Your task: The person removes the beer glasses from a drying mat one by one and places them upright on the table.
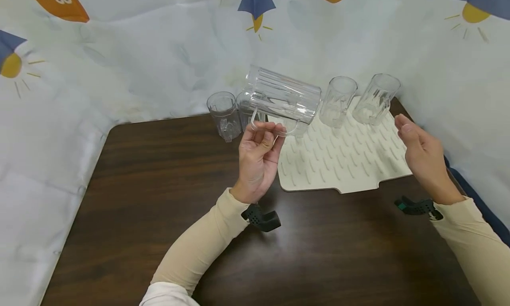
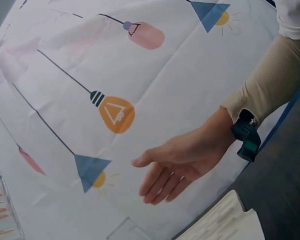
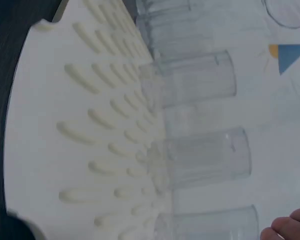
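My left hand (image 1: 259, 160) holds a clear ribbed mug (image 1: 287, 93) by its handle, the mug lying almost sideways in the air above the table. Part of this mug (image 2: 2, 210) shows at the lower left of the left wrist view. My right hand (image 1: 424, 155) hovers over the right side of a cream drying mat (image 1: 338, 164), its fingers straight and apart from any mug; it also appears as an extended hand (image 2: 185, 155) in the left wrist view. Two clear mugs (image 1: 338, 102) (image 1: 376, 100) stand along the mat's back edge.
More clear mugs (image 1: 225, 115) stand at the back of the dark wooden table (image 1: 159, 173), left of the mat, partly behind the held one. A white printed cloth (image 1: 159, 53) hangs close behind the table. The mat has raised ridges and a notched front edge.
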The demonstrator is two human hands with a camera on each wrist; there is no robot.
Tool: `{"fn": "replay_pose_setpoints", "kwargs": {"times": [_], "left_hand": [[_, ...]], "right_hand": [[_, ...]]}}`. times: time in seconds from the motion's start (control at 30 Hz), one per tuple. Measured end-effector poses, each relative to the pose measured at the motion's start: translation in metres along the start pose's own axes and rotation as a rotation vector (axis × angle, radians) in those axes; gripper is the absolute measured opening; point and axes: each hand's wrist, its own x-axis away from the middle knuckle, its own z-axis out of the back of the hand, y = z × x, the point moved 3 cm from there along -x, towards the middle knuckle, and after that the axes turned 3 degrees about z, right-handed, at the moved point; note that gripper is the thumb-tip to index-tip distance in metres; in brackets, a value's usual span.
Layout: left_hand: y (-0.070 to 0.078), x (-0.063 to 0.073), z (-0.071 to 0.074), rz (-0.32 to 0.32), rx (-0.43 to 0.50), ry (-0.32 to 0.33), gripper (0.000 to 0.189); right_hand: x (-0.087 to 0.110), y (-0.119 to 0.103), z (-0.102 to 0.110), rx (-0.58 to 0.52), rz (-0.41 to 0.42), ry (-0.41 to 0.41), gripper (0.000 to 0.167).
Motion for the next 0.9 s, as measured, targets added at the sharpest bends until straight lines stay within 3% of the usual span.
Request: {"fn": "replay_pose_setpoints", "kwargs": {"times": [0.4,0.67,0.9], "left_hand": [[0.027,-0.009,0.001,-0.088,0.013,-0.036,0.020],[0.050,-0.010,0.008,-0.139,-0.003,-0.012,0.019],[0.069,-0.012,0.012,-0.194,0.039,-0.016,0.017]], "right_hand": [[0.000,0.017,0.016,0.321,-0.043,-0.072,0.056],[-0.002,0.035,0.014,0.395,0.014,-0.214,0.072],[-0.002,0.053,0.014,0.462,0.025,-0.336,0.080]]}}
